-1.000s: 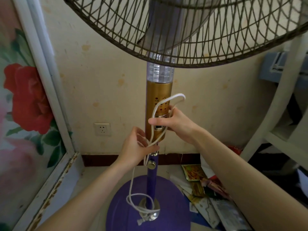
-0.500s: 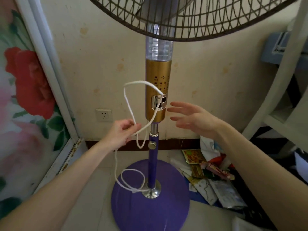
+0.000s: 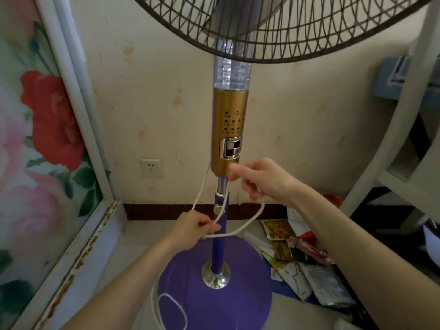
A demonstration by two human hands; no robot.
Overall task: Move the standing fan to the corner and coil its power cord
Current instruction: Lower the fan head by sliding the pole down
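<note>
The standing fan stands upright in the room's corner: a gold control column (image 3: 229,129), a purple pole, a round purple base (image 3: 195,303) and a dark wire grille (image 3: 285,27) overhead. Its white power cord (image 3: 247,222) runs from behind the column down to my left hand (image 3: 194,228), which pinches it beside the pole. From there a loop swings right and up to my right hand (image 3: 260,181), whose fingers close on it just below the gold column. More cord lies looped on the base's front left.
A wall socket (image 3: 151,167) sits left of the pole. A white-framed panel with a flower picture (image 3: 47,129) lines the left side. Loose packets and papers (image 3: 302,258) litter the floor to the right, below a white shelf frame (image 3: 390,167).
My left hand dropped lower with the cord, next to the pole. My right hand, open half a second ago, has closed on the loop beneath the gold column. The view moved closer.
</note>
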